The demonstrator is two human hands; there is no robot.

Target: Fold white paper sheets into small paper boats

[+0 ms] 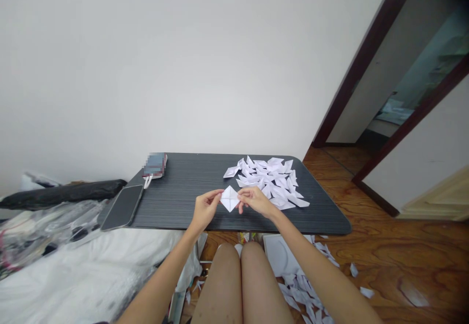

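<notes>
A small white folded paper square [229, 199], turned like a diamond and creased across, is held just above the near part of a dark table [190, 192]. My left hand [205, 207] pinches its left corner. My right hand [256, 201] pinches its right corner. Both hands are closed on the paper. Behind my right hand lies a pile of several white folded paper pieces [273, 180] on the table.
A black phone [123, 206] lies at the table's left edge, with a power bank [155, 164] and white cable behind it. White bedding [73, 275] is at the left. More paper scraps [304, 290] and a white sheet lie on the wooden floor at the right. A doorway [403, 94] opens at the right.
</notes>
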